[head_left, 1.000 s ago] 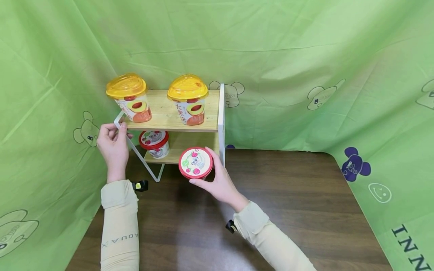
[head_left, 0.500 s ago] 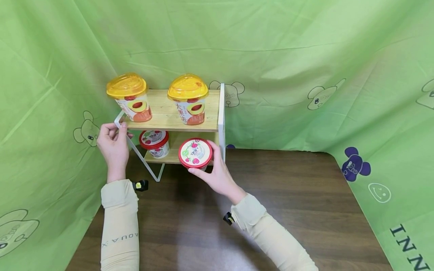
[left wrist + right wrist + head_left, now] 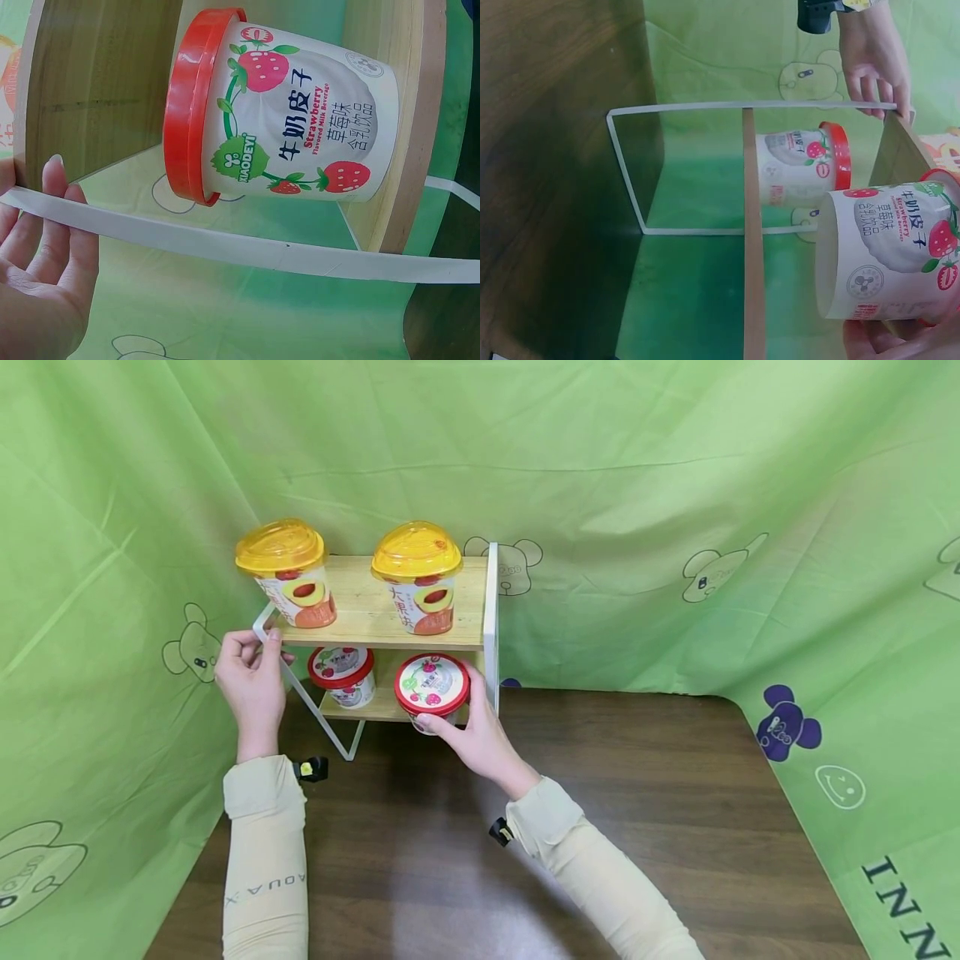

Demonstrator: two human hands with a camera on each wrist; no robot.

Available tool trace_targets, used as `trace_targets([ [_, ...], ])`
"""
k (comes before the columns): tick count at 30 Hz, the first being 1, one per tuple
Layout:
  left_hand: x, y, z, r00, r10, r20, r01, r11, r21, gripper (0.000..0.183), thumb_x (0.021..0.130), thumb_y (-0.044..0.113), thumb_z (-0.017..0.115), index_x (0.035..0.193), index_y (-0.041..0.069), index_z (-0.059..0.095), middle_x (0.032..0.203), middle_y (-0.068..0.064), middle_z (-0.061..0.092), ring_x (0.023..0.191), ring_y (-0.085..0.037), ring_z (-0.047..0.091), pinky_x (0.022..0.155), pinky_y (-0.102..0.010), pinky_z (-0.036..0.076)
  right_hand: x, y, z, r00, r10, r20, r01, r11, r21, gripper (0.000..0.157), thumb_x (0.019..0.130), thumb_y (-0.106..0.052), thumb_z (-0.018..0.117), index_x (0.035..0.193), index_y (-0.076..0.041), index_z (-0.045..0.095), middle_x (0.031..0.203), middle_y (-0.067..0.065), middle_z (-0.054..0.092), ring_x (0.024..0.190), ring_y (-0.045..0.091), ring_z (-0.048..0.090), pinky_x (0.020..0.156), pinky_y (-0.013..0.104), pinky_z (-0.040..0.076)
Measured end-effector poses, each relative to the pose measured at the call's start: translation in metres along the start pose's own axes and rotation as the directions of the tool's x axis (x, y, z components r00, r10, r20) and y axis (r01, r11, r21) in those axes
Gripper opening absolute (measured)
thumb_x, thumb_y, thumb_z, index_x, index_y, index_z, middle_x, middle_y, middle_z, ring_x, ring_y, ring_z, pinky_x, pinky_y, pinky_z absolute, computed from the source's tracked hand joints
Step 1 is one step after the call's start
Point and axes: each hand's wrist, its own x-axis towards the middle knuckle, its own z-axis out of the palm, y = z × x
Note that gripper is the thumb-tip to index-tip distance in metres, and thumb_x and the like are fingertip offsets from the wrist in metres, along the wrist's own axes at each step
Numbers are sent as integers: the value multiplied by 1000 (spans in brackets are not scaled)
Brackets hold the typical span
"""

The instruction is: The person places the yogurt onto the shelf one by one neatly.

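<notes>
My left hand pinches the rack's white metal side frame at the upper left corner, its thumb at the upper board's edge. In my right hand is a white tub of strawberry milk drink with a red lid, gripped round its right side. That tub is upright before the lower board, its base short of the board in the right wrist view. A matching red-lidded tub stands on the lower board's left end, close to my left hand.
Two peach-printed cups with domed yellow lids, a left one and a right one, stand on the upper board. Green printed cloth hangs behind and at both sides. The rack stands on a dark wooden tabletop.
My right hand has carried its tub forward toward the lower board, and the tub has tipped back so more of its side shows. My left hand has stayed at the frame.
</notes>
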Motion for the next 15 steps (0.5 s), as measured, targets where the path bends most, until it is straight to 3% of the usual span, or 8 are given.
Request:
trace_targets([
  [15,1,0,0,1000,8,-1,-8,1000,-1,8,96,2,70,96,0,62,119,-21,70,62,-18,63,61,-22,59,19,3,4,1000,6,-22,-6,1000,-6,97,88,-35,82,158,-18,17,153,-2,33,137,10,34,116,35,38],
])
